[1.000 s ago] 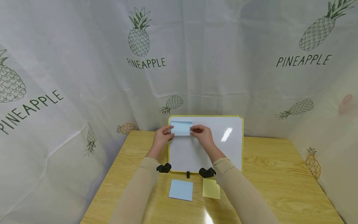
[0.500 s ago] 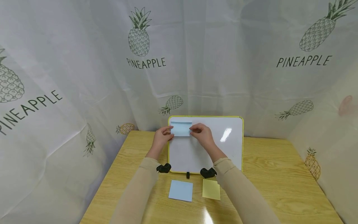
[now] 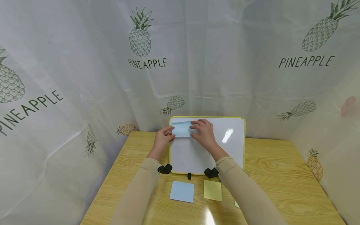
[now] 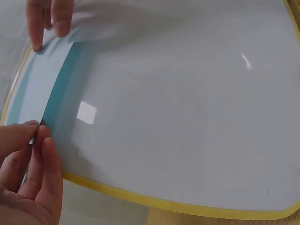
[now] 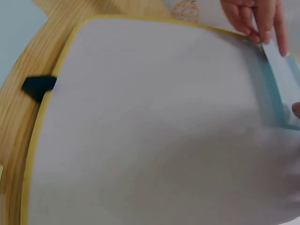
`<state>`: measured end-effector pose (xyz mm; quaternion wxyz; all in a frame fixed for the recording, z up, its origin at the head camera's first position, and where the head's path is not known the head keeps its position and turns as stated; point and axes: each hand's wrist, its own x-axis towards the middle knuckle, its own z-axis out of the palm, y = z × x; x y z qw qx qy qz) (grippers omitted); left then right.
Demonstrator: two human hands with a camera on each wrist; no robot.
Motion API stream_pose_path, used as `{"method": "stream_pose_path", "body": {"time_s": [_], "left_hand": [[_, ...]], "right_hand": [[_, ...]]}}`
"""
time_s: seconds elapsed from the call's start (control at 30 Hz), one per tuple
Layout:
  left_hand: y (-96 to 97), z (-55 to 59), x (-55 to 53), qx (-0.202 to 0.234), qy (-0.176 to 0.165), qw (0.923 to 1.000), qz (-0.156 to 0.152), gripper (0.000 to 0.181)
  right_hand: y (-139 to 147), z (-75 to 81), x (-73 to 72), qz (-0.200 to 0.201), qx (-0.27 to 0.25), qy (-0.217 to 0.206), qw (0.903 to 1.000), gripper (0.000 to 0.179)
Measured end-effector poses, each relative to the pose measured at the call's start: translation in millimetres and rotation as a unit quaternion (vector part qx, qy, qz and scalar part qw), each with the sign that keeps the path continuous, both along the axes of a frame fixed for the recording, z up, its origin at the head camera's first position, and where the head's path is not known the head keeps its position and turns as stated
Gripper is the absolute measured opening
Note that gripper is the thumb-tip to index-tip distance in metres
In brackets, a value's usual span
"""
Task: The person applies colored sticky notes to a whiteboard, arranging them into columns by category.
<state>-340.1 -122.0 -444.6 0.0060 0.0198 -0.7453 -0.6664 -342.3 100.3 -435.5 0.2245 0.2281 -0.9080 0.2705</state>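
Note:
A light blue sticky note [image 3: 181, 130] lies at the upper left of a yellow-framed whiteboard [image 3: 197, 156], its top strip creased. My left hand [image 3: 162, 138] pinches the note's left edge between thumb and fingers, as the left wrist view of the same hand [image 4: 32, 176] also shows. At the opposite end is my right hand [image 3: 205, 132], its fingers spread, the upper fingertips touching the note's top right corner. In the left wrist view, the note's lower edge [image 4: 52, 89] stands off the board and casts a bluish tint on it.
A blue sticky-note pad [image 3: 182, 191] and a yellow pad [image 3: 212, 190] lie on the wooden table [image 3: 275, 181] before the board. A pale yellow corner [image 3: 237, 204] shows beside the right sleeve. A black clip [image 3: 189, 176] sits at the board's lower edge; a pineapple-print curtain [image 3: 219, 62] hangs behind.
My right hand has loosened its pinch on the note's right edge, spread its fingers and moved up to the top right corner. The left hand has stayed in place.

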Motion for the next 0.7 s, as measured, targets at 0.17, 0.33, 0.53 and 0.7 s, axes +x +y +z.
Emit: {"method": "stream_pose_path", "body": {"time_s": [0.17,0.33,0.53,0.7], "left_hand": [[-0.1,-0.3,-1.1,-0.001,-0.004,1.0,0.002,0.04],[-0.4,0.8,-0.1,-0.003,-0.004,1.0,0.004,0.04],[-0.4,1.4,1.5,-0.015,-0.006,0.9998,0.011,0.04],[-1.6,0.2,2.5,-0.029,0.003,0.9995,0.013,0.041]], "right_hand": [[4.3,-4.6,2.3,-0.006,0.087,0.028,0.9958,0.041],[6.2,-5.9,2.9,-0.001,0.112,0.035,0.9931,0.049],[5.4,-4.8,0.9,0.01,0.159,0.057,0.9856,0.056],[3.5,-3.2,-0.5,0.022,0.18,0.063,0.9814,0.059]]}}
